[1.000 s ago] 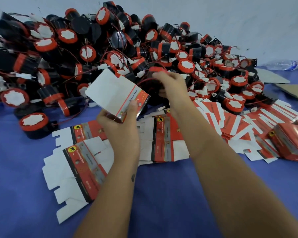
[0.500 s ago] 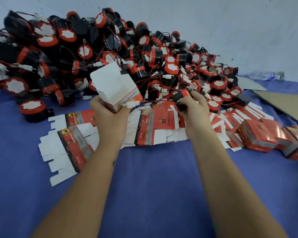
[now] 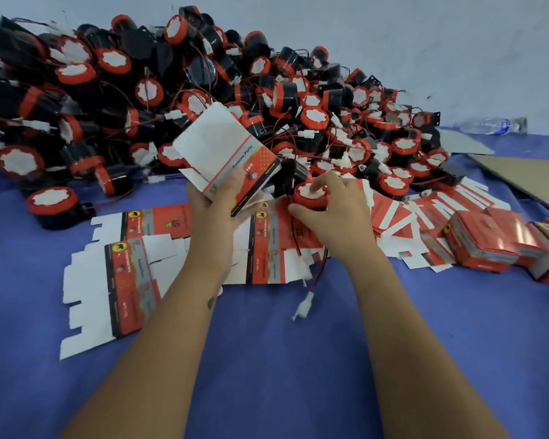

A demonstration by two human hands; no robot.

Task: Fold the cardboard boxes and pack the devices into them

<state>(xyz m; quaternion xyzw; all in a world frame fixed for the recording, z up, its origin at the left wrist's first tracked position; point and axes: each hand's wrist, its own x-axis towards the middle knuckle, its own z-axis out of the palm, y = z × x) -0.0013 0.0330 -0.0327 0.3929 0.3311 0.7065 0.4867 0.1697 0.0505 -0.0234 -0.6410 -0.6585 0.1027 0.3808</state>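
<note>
left hand (image 3: 214, 213) fingers grip carton (image 3: 227, 156), long axis toward 11 o'clock, white flap up | right hand (image 3: 333, 213) fingers curled round device (image 3: 311, 195), white face up, 3 o'clock of carton

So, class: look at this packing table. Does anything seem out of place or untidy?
Yes. A plastic bottle lies on its side by the wall, unrelated to the packing. The devices sit in a tangled heap, wires crossing, and the flat box blanks are strewn askew rather than stacked.

Tilted box (image 3: 227, 153), red-capped device (image 3: 311, 195) beside.
</note>
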